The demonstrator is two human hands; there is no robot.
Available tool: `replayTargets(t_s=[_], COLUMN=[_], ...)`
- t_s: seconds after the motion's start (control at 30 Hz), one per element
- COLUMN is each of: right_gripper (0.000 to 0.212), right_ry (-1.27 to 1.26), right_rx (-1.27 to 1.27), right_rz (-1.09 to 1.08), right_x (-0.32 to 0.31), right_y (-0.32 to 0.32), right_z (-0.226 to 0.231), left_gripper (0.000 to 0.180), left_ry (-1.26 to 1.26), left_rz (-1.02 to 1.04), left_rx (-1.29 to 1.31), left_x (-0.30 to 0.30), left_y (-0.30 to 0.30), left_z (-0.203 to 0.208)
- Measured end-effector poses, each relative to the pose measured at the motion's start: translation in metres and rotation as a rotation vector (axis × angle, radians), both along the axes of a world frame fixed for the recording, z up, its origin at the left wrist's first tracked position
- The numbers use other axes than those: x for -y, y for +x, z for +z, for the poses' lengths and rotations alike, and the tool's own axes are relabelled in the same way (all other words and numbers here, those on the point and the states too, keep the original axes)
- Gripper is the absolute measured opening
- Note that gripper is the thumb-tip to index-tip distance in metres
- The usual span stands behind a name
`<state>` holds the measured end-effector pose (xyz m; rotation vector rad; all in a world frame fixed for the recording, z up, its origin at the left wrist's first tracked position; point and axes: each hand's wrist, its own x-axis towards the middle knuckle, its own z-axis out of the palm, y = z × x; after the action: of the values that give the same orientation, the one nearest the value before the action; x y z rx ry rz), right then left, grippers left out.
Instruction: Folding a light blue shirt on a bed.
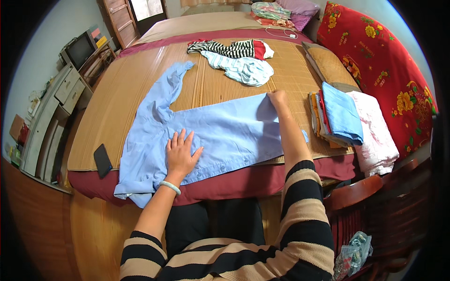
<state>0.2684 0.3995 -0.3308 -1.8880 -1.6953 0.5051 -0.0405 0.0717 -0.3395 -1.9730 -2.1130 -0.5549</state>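
Note:
A light blue button-up shirt [225,126] lies spread sideways across the bamboo mat on the bed, its button edge toward me. One sleeve stretches away to the far left, and the other hangs near the front left edge. My left hand [182,152] rests flat on the shirt with fingers spread, a pale bangle on the wrist. At the shirt's far right corner, my right hand [278,99] is closed, pinching the hem. The right forearm passes over the shirt's right end and hides part of it.
A folded clothes stack [341,112] stands at the right beside a pink folded cloth [372,126]. Farther back lie a striped garment [234,48] and a pale blue one [246,70]. A black phone [102,160] is at the left edge. A wooden chair [356,194] stands at right.

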Motion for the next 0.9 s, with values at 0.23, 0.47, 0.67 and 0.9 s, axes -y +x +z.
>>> replayTargets(t_s=[0.23,0.47,0.67,0.9], right_gripper=[0.022,0.021,0.048,0.066], right_ry=[-0.003,0.367,0.469,0.282], right_rx=[-0.187,-0.028,0.151,0.442], right_rz=[-0.023,-0.175,0.561,0.746], right_x=[-0.009,0.017,0.104,0.131], right_y=[-0.026,-0.035,-0.117,-0.078], right_z=[0.011,-0.024,-0.013,-0.022], left_gripper=[0.063,0.063,0.063,0.063], left_ry=[-0.007,-0.013,-0.024,-0.018], left_rz=[-0.001,-0.015,0.005,0.000], left_rx=[0.005,-0.008,-0.006,-0.012], left_x=[0.001,-0.001,-0.001,-0.002], left_y=[0.000,0.005,-0.001,-0.001], left_z=[0.003,0.004,0.000,-0.003])
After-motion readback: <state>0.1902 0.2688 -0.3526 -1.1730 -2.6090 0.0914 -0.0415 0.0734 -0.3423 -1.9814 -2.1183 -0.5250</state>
